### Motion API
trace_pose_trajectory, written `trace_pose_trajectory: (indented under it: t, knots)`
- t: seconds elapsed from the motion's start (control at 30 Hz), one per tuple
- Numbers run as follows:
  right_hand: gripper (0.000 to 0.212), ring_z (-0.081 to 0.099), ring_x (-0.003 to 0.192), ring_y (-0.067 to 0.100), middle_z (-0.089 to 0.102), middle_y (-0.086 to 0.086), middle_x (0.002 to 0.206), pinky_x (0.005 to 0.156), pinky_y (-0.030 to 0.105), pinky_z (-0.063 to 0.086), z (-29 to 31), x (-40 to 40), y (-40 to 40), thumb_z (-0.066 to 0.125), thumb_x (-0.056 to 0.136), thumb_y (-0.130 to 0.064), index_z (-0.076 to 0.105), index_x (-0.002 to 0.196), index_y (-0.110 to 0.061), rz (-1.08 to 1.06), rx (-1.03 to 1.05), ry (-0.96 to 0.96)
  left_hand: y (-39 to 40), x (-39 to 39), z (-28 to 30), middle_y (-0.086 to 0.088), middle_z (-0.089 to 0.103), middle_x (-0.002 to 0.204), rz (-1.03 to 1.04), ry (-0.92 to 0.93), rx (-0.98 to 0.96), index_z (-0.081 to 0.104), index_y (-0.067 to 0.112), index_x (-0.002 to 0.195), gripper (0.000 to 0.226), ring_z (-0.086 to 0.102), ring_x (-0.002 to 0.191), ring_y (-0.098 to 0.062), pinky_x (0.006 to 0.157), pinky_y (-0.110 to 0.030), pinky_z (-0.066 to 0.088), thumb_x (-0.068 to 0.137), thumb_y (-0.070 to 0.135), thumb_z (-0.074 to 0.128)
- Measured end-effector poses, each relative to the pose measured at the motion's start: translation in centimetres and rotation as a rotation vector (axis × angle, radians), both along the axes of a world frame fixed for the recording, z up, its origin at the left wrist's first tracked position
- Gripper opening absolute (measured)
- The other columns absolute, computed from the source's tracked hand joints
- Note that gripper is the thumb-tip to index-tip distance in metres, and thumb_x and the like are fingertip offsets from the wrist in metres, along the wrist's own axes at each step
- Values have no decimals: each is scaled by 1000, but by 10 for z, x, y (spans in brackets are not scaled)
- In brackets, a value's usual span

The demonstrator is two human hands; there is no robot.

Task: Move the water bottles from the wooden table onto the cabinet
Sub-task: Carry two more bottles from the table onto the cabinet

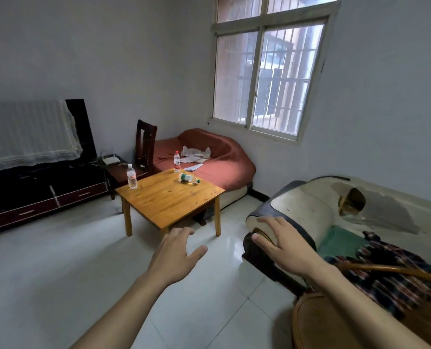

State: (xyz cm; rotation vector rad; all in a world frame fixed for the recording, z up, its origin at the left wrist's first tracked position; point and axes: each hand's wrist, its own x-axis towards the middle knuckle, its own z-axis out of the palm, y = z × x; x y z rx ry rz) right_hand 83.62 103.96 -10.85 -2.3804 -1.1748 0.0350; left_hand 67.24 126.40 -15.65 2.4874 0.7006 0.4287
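Head view: three clear plastic water bottles on the wooden table, well ahead of both hands. Red-labelled bottle upright at the corner beyond the left hand; second red-labelled bottle upright at the far edge; green-capped bottle on its side, between and beyond the two hands. Label text too small to read. Dark TV cabinet far left of the left hand, cut off by the frame edge. Left hand in mid-air, fingers spread loose, holding nothing. Right hand flat, fingers straight, over the worn sofa armrest; contact unclear.
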Motion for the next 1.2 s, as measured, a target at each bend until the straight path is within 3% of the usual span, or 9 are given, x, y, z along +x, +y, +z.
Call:
trace_pose_trajectory:
  t: [0.17,0.33,0.57,0.77,1.03,1.2]
  knots:
    - [71,49,124,16,50,-3,134,103,32,41,21,53,78,37,83,-73,46,139,-30,-47,7,-3,86,68,11,6,45,142,2,-59,-72,46,31,138,57,45,126,-16,100,-36,46,89,59,57]
    - [57,46,129,15,47,-2,143,107,31,40,27,105,147,48,94,-57,44,142,-27,-44,16,-47,146,117,9,5,44,142,-3,-67,-106,46,30,137,54,40,130,-16,100,-33,43,91,55,57]
    - [54,44,129,14,46,-3,141,103,24,35,-1,185,241,49,96,-53,44,143,-26,14,4,6,228,176,-19,8,43,143,43,13,-124,44,32,137,56,40,131,-15,102,-34,42,90,58,57]
    - [56,44,126,11,47,-4,139,98,21,33,-28,291,308,48,95,-56,42,143,-28,45,34,71,288,274,-18,6,41,144,78,81,-78,44,32,138,56,40,131,-16,98,-31,41,89,56,59]
    - [56,49,120,14,51,-4,129,102,33,43,-10,445,410,48,91,-62,47,137,-30,130,84,79,370,419,5,1,45,142,144,91,-7,46,29,136,54,45,127,-18,92,-29,44,90,54,59]
    - [60,50,118,13,50,-5,132,101,30,43,-15,510,463,46,90,-65,45,140,-31,143,38,90,427,476,3,1,47,141,188,109,-10,47,30,136,55,47,125,-18,95,-32,49,89,55,61]
